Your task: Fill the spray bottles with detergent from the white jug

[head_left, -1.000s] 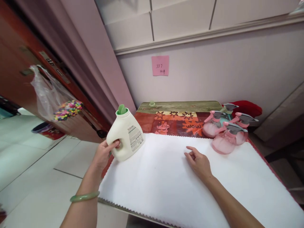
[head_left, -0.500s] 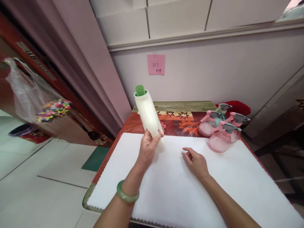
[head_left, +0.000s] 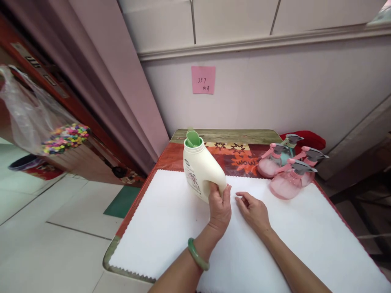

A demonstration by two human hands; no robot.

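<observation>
Swung round since half a second ago, the jug (head_left: 203, 167) now shows a printed side facing left and near, and the left hand (head_left: 220, 209) gripping it has shifted to the right; the right hand (head_left: 253, 211) is about where it was. The left fingers are closed on the jug's handle at its near right corner: one reaches into the handle hole, another lies along the outer right side of the grip, and the body of the jug extends far and left of them. The jug's uncapped mouth, with a green spout (head_left: 193, 139) inside, is well away from those fingers. It is over the cloth (head_left: 165, 219) on the table (head_left: 161, 158), though whether its base touches is hard to tell. The right fingers are loosely curled, with a narrow gap between thumb and forefinger and nothing in it; their tips are near the left hand and apart from the jug. A green bangle (head_left: 197, 255) circles the left wrist. Far right stand spray bottles (head_left: 285, 185), pink and teal, beyond the right hand.
</observation>
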